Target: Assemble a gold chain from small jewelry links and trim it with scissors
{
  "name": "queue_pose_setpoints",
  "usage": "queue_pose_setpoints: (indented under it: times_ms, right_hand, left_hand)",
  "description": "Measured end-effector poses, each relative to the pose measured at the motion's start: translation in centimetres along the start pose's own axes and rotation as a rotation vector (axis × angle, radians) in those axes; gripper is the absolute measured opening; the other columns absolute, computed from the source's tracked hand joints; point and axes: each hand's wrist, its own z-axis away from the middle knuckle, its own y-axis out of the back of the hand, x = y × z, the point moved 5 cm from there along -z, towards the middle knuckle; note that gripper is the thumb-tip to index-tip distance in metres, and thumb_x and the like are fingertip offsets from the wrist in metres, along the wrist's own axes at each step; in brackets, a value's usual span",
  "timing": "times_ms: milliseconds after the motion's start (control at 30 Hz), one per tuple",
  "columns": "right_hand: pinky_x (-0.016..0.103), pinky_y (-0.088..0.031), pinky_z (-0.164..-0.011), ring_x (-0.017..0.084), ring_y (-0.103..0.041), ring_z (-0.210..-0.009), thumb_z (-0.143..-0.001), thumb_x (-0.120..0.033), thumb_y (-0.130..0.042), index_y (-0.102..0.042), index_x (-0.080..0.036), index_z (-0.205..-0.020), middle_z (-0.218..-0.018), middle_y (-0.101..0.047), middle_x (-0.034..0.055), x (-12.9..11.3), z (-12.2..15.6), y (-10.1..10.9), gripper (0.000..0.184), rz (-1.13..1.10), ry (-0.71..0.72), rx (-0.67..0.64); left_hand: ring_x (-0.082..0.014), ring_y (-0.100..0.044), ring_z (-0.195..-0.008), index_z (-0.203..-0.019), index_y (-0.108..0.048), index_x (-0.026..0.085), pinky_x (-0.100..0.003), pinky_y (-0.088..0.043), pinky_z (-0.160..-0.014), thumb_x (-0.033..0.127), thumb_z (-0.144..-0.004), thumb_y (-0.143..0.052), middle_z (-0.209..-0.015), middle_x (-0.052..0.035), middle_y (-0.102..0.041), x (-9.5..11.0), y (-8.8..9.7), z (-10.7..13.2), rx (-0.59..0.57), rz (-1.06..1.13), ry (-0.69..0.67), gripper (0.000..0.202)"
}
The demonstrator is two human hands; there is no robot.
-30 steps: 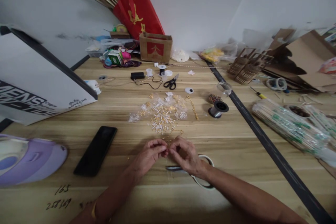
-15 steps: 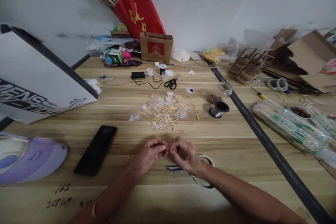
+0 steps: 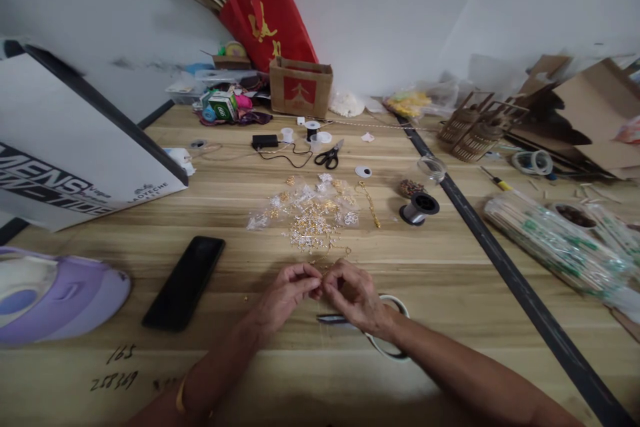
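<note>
My left hand (image 3: 289, 295) and my right hand (image 3: 354, 293) meet at the fingertips over the near middle of the table. Each is closed in a pinch; what lies between the fingers is too small to make out. Just beyond them, a thin gold chain (image 3: 334, 253) rests on the wood. Farther off is a spread of small gold and clear beads and findings (image 3: 309, 232), partly in plastic bags. Beneath my right hand and wrist lie a dark pointed tool (image 3: 331, 319), its other end hidden, and a pale ring like a tape roll (image 3: 384, 349), partly covered.
A black phone (image 3: 184, 283) and a purple-and-white object (image 3: 75, 297) lie left. Beyond the beads are black scissors (image 3: 330, 156), a second gold chain (image 3: 370, 205) and a wire spool (image 3: 420, 209). Bagged sticks (image 3: 555, 237) lie right; a large white box (image 3: 85, 147) stands left.
The view has shifted very slightly. Both hands stay together in nearly the same pinch, with only tiny finger movement.
</note>
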Motion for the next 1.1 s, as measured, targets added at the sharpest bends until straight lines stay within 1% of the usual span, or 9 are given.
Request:
queue_pose_setpoints:
  times_ms: [233,467,633,867,1100]
  right_hand:
    - [0.026,-0.043,-0.060,0.013,-0.052,-0.064,-0.084,-0.013,-0.052,-0.055,-0.017,-0.079,-0.069,-0.056,0.0030,0.07,0.07,-0.03,0.007,-0.004,-0.013,-0.005]
    - [0.026,-0.042,-0.060,0.013,-0.051,-0.065,-0.083,-0.012,-0.053,-0.054,-0.018,-0.079,-0.070,-0.055,0.0025,0.10,0.14,0.07,0.007,-0.002,-0.013,0.010]
    - [0.026,-0.042,-0.060,0.013,-0.051,-0.064,-0.083,-0.012,-0.053,-0.053,-0.018,-0.079,-0.070,-0.055,0.0021,0.29,0.19,-0.05,0.008,0.015,0.001,0.023]
    - [0.026,-0.042,-0.059,0.014,-0.052,-0.064,-0.085,-0.015,-0.052,-0.054,-0.019,-0.079,-0.070,-0.056,0.0024,0.14,0.16,0.02,0.007,0.012,0.022,0.031]
    - [0.027,-0.043,-0.060,0.014,-0.052,-0.065,-0.085,-0.017,-0.052,-0.055,-0.019,-0.079,-0.071,-0.057,0.0033,0.24,0.23,-0.15,0.008,0.028,-0.002,0.007]
  left_hand:
    - [-0.0112,-0.056,-0.059,-0.070,-0.068,0.011,-0.024,-0.041,-0.059,0.020,-0.059,-0.078,-0.062,-0.0018,-0.063,-0.18,0.10,0.07,0.013,0.003,0.009,0.018]
    - [-0.0106,-0.058,-0.059,-0.071,-0.068,0.010,-0.022,-0.041,-0.058,0.018,-0.061,-0.077,-0.061,-0.0024,-0.064,-0.55,0.76,-0.21,0.014,0.120,0.052,0.016]
    - [-0.0101,-0.059,-0.060,-0.073,-0.069,0.010,-0.021,-0.043,-0.060,0.016,-0.061,-0.077,-0.064,-0.0030,-0.066,-0.54,0.74,0.02,0.025,0.182,0.103,0.015]
    - [-0.0099,-0.058,-0.058,-0.072,-0.067,0.010,-0.021,-0.042,-0.057,0.017,-0.063,-0.076,-0.061,-0.0027,-0.064,-0.50,0.34,0.12,-0.002,0.157,0.101,0.015]
    - [-0.0098,-0.056,-0.057,-0.069,-0.067,0.010,-0.021,-0.040,-0.056,0.018,-0.061,-0.077,-0.058,-0.0024,-0.063,-0.38,0.01,0.25,0.006,0.120,0.102,0.015]
